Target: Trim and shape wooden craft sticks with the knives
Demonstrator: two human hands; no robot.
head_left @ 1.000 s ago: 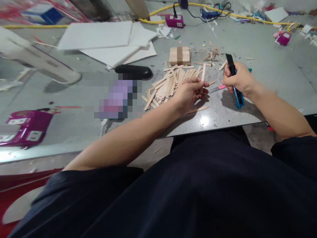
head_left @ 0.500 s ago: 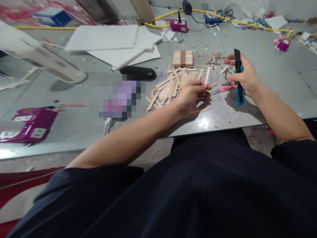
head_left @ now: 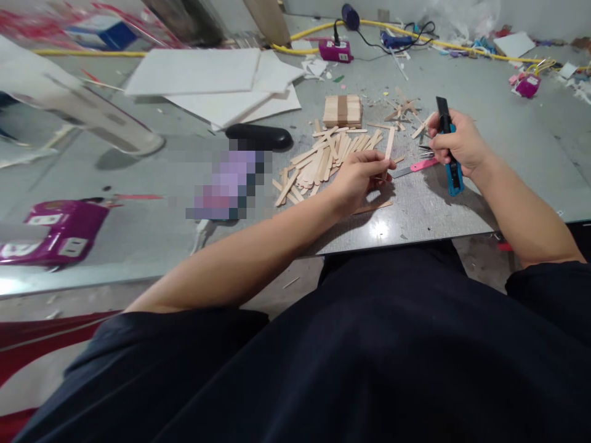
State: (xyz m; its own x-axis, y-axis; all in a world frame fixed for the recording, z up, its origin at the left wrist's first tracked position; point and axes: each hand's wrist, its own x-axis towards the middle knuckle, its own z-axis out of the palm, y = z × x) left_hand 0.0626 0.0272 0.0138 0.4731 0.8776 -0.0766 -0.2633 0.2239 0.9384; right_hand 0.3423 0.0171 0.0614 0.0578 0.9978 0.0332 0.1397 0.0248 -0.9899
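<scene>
Only got the head cam here. Left hand [head_left: 359,177] is closed around a thin wooden stick [head_left: 390,144], pinching its lower end so the rest pokes up past the fingertips. Right hand [head_left: 464,146] is wrapped around a blue and black cutter [head_left: 455,175], dark end tilted up and away, apart from the stick. A messy pile of sticks [head_left: 316,165] sits just left of the left hand on the worktop [head_left: 517,160], with a banded bundle [head_left: 342,112] farther beyond that hand. Pink-handled tool [head_left: 422,165] lies between the hands, kinda tucked near the right one.
</scene>
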